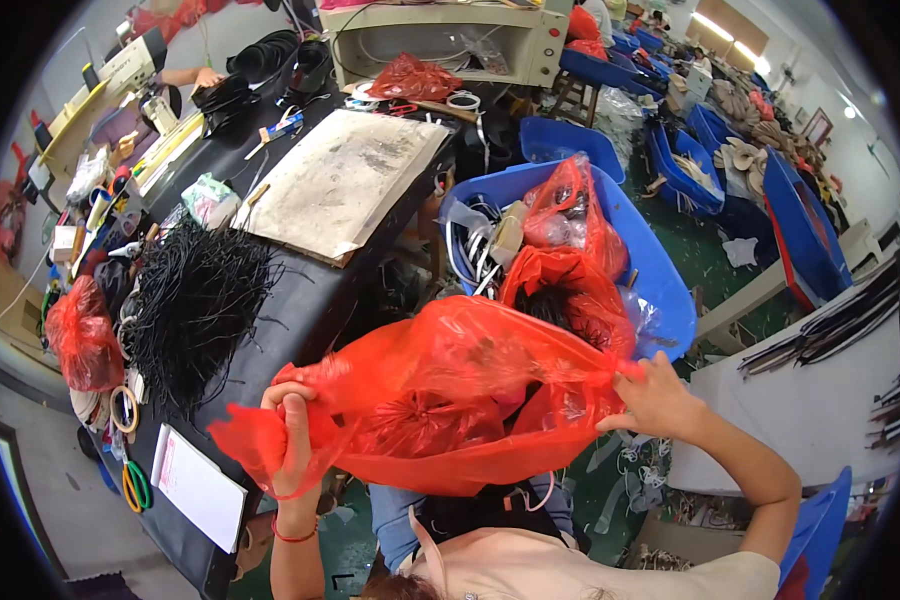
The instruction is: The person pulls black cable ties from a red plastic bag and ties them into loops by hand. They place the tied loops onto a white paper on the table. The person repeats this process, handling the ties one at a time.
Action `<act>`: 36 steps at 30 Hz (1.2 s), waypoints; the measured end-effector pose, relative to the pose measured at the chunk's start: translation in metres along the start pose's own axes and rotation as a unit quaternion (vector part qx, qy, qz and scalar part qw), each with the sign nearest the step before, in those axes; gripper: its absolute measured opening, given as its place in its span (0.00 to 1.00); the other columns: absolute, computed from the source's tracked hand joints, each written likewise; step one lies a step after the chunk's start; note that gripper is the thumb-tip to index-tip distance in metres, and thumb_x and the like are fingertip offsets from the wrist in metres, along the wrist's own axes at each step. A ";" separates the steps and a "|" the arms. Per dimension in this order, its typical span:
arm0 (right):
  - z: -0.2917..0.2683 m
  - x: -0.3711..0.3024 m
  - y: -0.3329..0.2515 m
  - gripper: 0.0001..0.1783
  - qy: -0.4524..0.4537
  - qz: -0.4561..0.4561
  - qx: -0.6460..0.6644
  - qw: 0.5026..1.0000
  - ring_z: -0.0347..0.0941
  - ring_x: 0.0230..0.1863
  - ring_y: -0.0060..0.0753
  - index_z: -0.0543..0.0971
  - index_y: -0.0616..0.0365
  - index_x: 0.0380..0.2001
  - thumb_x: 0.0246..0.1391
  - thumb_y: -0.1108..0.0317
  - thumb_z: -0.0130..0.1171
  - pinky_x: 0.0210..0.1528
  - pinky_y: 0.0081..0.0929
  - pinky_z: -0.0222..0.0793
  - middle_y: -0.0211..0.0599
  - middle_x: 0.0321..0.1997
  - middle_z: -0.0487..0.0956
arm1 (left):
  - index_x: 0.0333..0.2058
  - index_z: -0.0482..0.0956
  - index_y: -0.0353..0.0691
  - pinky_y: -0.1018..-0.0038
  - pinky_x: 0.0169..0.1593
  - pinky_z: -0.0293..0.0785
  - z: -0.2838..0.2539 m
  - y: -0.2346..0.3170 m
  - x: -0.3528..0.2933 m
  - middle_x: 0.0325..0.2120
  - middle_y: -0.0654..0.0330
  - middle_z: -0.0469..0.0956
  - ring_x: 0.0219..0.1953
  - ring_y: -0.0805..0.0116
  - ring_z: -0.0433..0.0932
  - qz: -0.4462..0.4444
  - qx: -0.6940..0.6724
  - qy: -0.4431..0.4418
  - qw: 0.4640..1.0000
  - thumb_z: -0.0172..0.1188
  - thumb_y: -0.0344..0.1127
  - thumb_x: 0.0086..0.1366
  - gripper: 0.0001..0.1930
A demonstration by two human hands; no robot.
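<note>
Ceiling lights [710, 25] shine above a green floor [673, 245].

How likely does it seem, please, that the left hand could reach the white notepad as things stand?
Probably not now: the left hand is gripping the open red bag. Once freed, likely yes: the notepad lies nearby on the black table, uncovered.

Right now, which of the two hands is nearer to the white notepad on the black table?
Left. The left hand grips one side of the red bag, to the right of the notepad. The right hand grips the opposite side, farther right.
</note>
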State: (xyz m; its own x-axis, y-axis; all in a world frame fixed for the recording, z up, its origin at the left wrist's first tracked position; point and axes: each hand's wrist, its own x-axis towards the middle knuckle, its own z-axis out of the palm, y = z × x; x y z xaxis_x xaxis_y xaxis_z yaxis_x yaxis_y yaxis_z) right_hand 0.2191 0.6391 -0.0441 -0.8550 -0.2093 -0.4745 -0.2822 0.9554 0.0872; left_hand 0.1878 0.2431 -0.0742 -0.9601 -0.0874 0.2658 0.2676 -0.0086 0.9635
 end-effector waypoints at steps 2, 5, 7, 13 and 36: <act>0.008 0.004 -0.003 0.38 0.113 -0.039 0.047 0.992 0.63 0.46 0.41 0.74 0.61 0.43 0.43 0.36 0.56 0.49 0.38 0.53 0.42 0.44 0.70 | 0.54 0.62 0.31 0.71 0.56 0.60 0.016 0.010 0.000 0.46 0.54 0.69 0.49 0.66 0.68 -0.010 -0.079 -0.019 0.997 0.54 0.30 0.59 0.24; 0.010 0.023 -0.039 0.29 0.361 -0.066 0.122 0.922 0.62 0.49 0.40 0.76 0.61 0.35 0.43 0.43 0.60 0.52 0.43 0.51 0.38 0.43 0.70 | 0.63 0.44 0.36 0.61 0.60 0.58 0.019 0.005 0.000 0.55 0.51 0.59 0.59 0.56 0.60 -0.041 -0.118 0.001 0.992 0.64 0.32 0.50 0.46; 0.041 0.038 -0.033 0.26 0.340 -0.076 0.123 0.929 0.62 0.51 0.40 0.76 0.60 0.34 0.45 0.45 0.60 0.54 0.46 0.50 0.38 0.44 0.70 | 0.63 0.46 0.38 0.56 0.61 0.53 0.018 -0.010 0.004 0.59 0.49 0.55 0.62 0.52 0.54 0.023 -0.012 -0.044 0.999 0.67 0.34 0.48 0.47; 0.031 0.043 -0.045 0.27 0.383 -0.082 0.027 0.920 0.64 0.51 0.37 0.70 0.57 0.45 0.42 0.57 0.62 0.57 0.56 0.46 0.36 0.40 0.73 | 0.53 0.66 0.37 0.52 0.66 0.37 0.040 -0.020 0.024 0.58 0.49 0.60 0.62 0.48 0.55 0.144 0.398 -0.373 0.825 0.68 0.34 0.49 0.32; -0.150 0.084 -0.145 0.08 0.229 -0.411 0.289 0.833 0.70 0.35 0.41 0.73 0.60 0.30 0.47 0.68 0.57 0.37 0.30 0.65 0.43 0.32 0.71 | 0.51 0.65 0.39 0.74 0.48 0.67 0.050 -0.037 0.070 0.41 0.60 0.71 0.46 0.70 0.69 -0.186 -0.157 -0.421 0.874 0.66 0.31 0.52 0.28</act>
State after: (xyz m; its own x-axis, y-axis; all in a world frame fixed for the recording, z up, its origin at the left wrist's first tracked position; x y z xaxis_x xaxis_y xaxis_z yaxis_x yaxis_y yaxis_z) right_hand 0.1228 0.4512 0.0345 -0.5894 -0.7741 0.2310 -0.7113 0.3618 -0.6026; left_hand 0.1066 0.2867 -0.0899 -0.6699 0.7424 -0.0078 -0.1933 -0.1643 0.9673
